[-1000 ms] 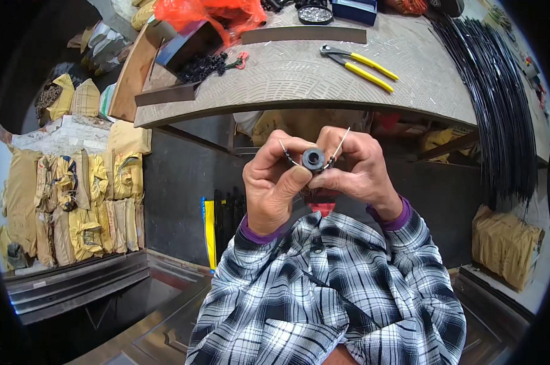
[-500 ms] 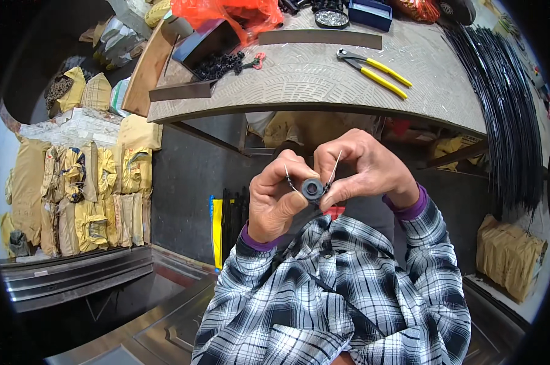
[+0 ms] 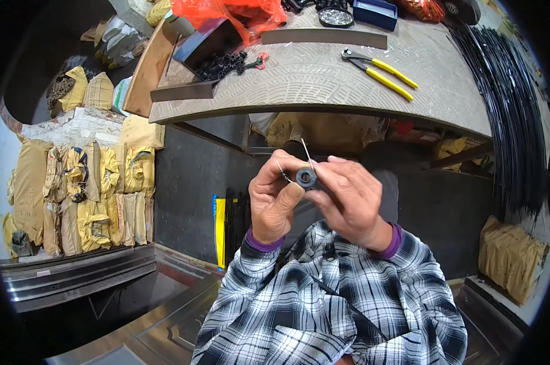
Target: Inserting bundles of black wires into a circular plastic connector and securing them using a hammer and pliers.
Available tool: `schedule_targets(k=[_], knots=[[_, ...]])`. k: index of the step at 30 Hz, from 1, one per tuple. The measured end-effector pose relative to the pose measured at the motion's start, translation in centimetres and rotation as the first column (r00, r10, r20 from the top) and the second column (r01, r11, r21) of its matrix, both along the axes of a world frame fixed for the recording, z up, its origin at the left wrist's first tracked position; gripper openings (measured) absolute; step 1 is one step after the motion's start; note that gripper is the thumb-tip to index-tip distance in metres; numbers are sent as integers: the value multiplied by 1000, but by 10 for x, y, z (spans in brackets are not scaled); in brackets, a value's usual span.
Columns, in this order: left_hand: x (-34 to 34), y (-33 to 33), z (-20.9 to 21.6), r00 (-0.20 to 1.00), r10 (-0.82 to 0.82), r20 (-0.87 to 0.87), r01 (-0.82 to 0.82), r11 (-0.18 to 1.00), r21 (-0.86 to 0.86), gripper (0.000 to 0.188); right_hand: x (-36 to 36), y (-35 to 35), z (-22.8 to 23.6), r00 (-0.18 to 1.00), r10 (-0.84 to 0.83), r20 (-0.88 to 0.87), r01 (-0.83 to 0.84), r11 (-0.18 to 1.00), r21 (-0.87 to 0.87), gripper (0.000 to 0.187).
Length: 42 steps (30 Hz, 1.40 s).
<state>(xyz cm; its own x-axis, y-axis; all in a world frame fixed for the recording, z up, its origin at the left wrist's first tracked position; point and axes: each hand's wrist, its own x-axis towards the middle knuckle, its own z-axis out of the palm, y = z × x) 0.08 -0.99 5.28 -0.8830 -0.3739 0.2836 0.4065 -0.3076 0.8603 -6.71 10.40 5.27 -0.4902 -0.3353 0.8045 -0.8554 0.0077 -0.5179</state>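
Close in front of my chest, both hands meet around a small dark grey ring-shaped part [image 3: 306,177] with a round hole in its middle. My left hand [image 3: 272,198] pinches it from the left between thumb and fingers. From the right, my right hand [image 3: 349,194] presses thumb and fingers against its other side. A thin dark twisted wire [image 3: 283,173] sticks up beside the left thumb. Another thin pale wire [image 3: 306,152] rises from between the hands, at the ring's upper edge.
Beyond my hands is a workbench [image 3: 323,85] with yellow-handled cutting pliers [image 3: 381,73], a flat metal bar [image 3: 323,38], a dark open box [image 3: 211,48] and a red plastic bag [image 3: 232,15]. Long black rods [image 3: 512,109] hang over its right end. Wrapped packages [image 3: 92,201] stand left.
My right hand has turned and moved in closer to the left hand, its fingers now flatter. The ring part has shifted slightly left and up, and the right-hand wire has swung left.
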Motion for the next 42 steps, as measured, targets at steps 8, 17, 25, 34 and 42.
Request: schedule_targets(k=[8, 17, 25, 34, 42], knots=[[2, 14, -6, 966, 221, 135, -230, 972, 54, 32, -12, -7, -9, 900, 252, 356, -267, 964, -9, 33], [25, 5, -11, 932, 354, 82, -292, 863, -412, 38, 2, -6, -33, 976, 206, 69, -206, 979, 0, 52], [27, -3, -2, 950, 295, -105, -276, 632, -724, 32, 0, -4, -37, 912, 364, 191, -363, 931, -40, 30], [18, -6, -2, 988, 146, -47, -141, 751, -646, 33, -16, 8, -43, 720, 631, 287, -647, 761, -49, 34], [2, -6, -12, 998, -44, -53, 12, 869, -495, 36, -58, 27, -24, 516, 711, 478, -836, 539, 102, 26]])
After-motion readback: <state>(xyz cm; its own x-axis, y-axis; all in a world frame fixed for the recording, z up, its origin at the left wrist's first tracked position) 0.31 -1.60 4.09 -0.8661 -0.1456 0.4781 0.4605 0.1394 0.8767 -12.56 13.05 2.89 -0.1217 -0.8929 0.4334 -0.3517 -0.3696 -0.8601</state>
